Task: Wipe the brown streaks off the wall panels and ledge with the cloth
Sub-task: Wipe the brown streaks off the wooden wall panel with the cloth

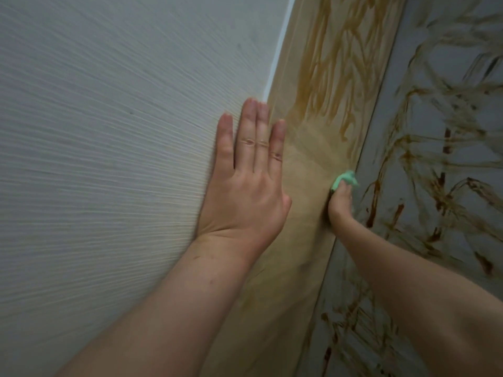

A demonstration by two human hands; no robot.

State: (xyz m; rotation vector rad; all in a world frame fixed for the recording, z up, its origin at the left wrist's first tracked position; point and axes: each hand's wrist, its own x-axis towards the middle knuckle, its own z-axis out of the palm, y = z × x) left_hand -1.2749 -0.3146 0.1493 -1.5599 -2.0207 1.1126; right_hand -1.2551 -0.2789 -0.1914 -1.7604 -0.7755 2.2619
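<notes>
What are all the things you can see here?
white panel: one, pale with fine lines, left side
white strip: one, white, top, between the white and tan panels
tan panel: one, tan, middle
grey panel: one, grey, right side
streaks: many, brown, on the tan and grey panels
cloth: one, green, where the tan and grey panels meet
left hand: one, flat on the white panel, fingers straight
right hand: one, holds the cloth against the wall
</notes>
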